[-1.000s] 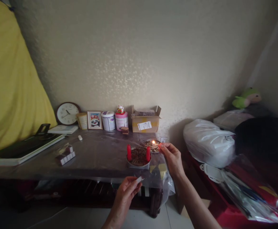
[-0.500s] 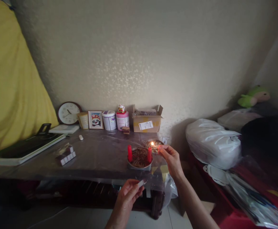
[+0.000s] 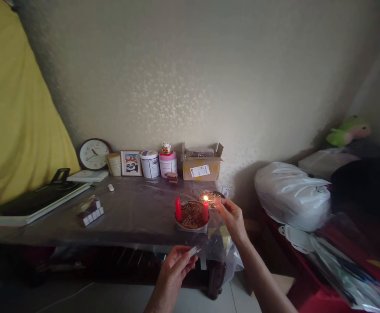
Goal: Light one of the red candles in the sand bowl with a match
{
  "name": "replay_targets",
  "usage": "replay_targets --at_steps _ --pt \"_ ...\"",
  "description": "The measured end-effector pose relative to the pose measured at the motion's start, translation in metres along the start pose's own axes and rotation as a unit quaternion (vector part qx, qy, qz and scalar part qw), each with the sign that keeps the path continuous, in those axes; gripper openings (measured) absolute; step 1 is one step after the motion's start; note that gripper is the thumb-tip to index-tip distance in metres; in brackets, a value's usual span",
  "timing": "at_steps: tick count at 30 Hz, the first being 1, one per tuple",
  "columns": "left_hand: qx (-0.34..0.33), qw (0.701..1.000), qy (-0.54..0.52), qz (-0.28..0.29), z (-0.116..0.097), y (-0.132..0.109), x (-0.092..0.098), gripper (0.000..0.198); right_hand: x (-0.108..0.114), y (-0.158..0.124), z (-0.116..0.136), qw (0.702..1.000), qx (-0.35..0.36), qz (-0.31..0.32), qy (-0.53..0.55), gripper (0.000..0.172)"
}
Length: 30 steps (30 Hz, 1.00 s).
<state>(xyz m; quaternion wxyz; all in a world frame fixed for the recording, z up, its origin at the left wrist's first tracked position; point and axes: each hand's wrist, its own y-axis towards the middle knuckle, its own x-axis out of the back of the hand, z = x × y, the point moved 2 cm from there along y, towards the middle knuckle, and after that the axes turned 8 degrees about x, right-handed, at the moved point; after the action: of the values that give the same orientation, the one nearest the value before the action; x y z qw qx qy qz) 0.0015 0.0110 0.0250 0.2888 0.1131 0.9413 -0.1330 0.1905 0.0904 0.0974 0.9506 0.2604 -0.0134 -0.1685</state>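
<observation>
My right hand (image 3: 231, 217) pinches a burning match (image 3: 210, 200), its flame at the top of the right red candle (image 3: 205, 211). Whether the wick itself burns cannot be told. A second red candle (image 3: 178, 210) stands upright at the left side of the same round tin (image 3: 191, 227), which is filled with brown grains. Below the table's front edge, my left hand (image 3: 176, 265) is closed around a small matchbox (image 3: 194, 251). Behind the tin lies a round dish (image 3: 212, 193) with many thin sticks in it, partly hidden by the flame and my right fingers.
Stacked matchboxes (image 3: 91, 213) lie on the plastic-covered table (image 3: 137, 208) at left. Along the wall stand a clock (image 3: 94, 154), a panda picture (image 3: 131, 164), two canisters and an open cardboard box (image 3: 201, 168). White plastic bags (image 3: 290, 193) are piled at right.
My right hand has moved slightly left, bringing the match flame from beside the right candle to its top. My left hand stays in place with the matchbox.
</observation>
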Motion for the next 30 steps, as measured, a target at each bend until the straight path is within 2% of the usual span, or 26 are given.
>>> replay_targets --at_steps 22,30 --pt "-0.005 1.000 -0.009 -0.015 0.0049 0.0045 0.0044 0.026 0.0017 0.0037 -0.0046 0.999 0.022 0.003 -0.026 0.029" --pt "-0.002 1.000 -0.004 -0.011 0.0055 0.0037 0.0050 0.027 0.0001 0.0054 -0.0064 0.999 0.027 0.003 -0.033 0.023"
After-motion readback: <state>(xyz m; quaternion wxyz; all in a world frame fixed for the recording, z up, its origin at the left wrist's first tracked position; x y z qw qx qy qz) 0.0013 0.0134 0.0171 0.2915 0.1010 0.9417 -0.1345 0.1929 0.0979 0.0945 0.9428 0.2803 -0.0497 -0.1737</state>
